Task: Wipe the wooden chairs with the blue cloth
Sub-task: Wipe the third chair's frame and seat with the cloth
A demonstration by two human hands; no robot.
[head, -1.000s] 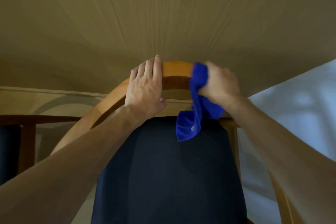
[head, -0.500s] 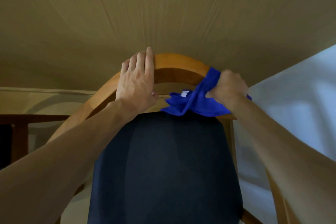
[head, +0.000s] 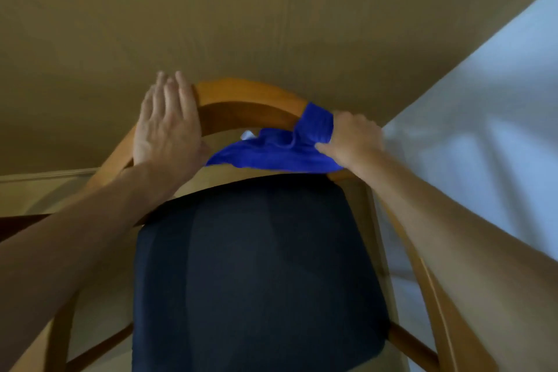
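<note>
Right now right hand [head: 353,139] grips blue cloth [head: 280,151], bunched over right shoulder of curved top rail [head: 247,93] of wooden chair [head: 434,296]. Rail's arc runs leftward from cloth toward left hand [head: 166,127], flat, fingers straight, steadying wood. Unwiped stretch likely lies between hands; right hand nearer. Dark seat pad [head: 256,275] below. Beige carpet [head: 271,9] beyond, pale sheet [head: 483,130] at right.

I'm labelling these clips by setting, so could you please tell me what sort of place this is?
Probably an indoor room, perhaps a dining area. A wooden chair with a dark padded seat stands on plain tan flooring, with a pale wall at the right and dark wooden furniture at the left edge.
</note>
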